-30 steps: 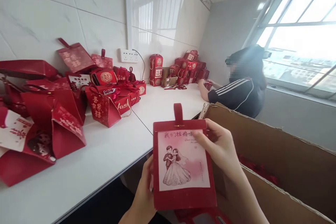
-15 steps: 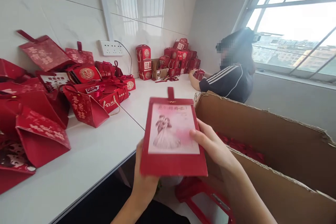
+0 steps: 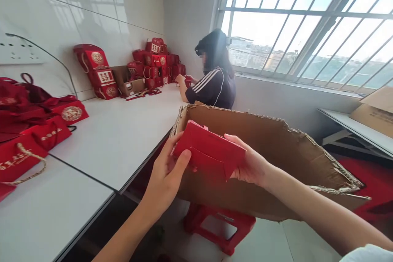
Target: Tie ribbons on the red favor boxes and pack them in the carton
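Note:
Between my two hands is a red paper gift box, tilted so that a plain red folded side faces me; the printed couple picture is out of sight. My left hand grips its left end, thumb across the near face. Around the right end, my right hand is closed, its fingers partly hidden behind and under the box. The box is held over the near side of a large open cardboard carton. Whether anything lies inside the carton is hidden from this angle.
Red gift boxes crowd the left of the white table, and more are stacked by the wall. A person sits beyond the carton, hands on the table. Beneath the carton is a red stool. Another table stands right.
My view has swung right. Both hands have brought the gift box over the carton's near side and turned it, so its printed picture no longer shows.

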`<state>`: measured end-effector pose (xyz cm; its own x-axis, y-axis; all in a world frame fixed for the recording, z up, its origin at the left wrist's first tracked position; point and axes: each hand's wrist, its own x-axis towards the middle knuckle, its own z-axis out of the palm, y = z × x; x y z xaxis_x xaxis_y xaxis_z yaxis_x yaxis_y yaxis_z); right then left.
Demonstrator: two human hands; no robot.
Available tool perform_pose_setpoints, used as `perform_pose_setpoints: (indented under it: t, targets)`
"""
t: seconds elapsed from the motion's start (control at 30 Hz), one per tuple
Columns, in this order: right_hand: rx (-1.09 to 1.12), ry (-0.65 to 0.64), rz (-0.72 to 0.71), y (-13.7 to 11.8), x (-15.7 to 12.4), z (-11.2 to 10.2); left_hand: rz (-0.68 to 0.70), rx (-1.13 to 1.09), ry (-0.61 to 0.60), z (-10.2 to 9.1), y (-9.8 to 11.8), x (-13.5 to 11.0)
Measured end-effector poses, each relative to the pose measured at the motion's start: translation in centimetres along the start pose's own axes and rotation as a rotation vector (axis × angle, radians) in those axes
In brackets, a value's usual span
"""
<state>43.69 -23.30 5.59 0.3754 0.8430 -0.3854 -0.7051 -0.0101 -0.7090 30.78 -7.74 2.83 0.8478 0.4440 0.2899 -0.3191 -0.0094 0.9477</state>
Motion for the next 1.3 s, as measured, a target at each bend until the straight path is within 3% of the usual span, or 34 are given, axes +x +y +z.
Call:
perform_pose_setpoints:
  t: [0.17,0.37,0.57,0.7,0.77,0.87,0.97,1.13,1.2,1.3]
  targets:
    - [-0.022,0.052,0.061,-2.1,-0.5,-2.0,-0.038,0.073,-0.096,1.0,-1.0,2.0]
    - [0.010,0.046,0.104,-4.1,-0.2,-4.2,-0.031,0.115,-0.131,2.6,-1.9,4.3]
    - [-0.083,0.108,0.058,-5.0,0.3,-6.3,0.030,0.407,-0.165,3.1,-2.4,5.6]
    - [-0.267,0.209,-0.069,-6.0,0.3,-9.0,0.231,0.893,-0.190,1.8,-3.4,4.8]
    - [-0.322,0.289,-0.084,-6.5,0.4,-10.9,0.404,1.112,-0.283,1.1,-4.2,4.3]
    - [-0.214,0.399,0.015,-6.5,0.7,-13.5,0.677,1.285,-0.428,0.6,-5.6,3.9]
    - [-0.044,0.429,0.112,-5.5,1.1,-14.7,0.847,1.326,-0.408,0.8,-6.5,4.2]
    - [-0.026,0.424,0.144,-4.5,1.9,-15.7,0.913,1.307,-0.385,1.1,-6.6,4.4]
    - [-0.137,0.469,0.087,-4.6,2.1,-17.4,0.906,1.307,-0.371,1.1,-6.6,4.2]
    - [-0.454,0.648,-0.048,-4.4,1.8,-21.6,0.874,1.306,-0.347,1.1,-6.6,4.0]
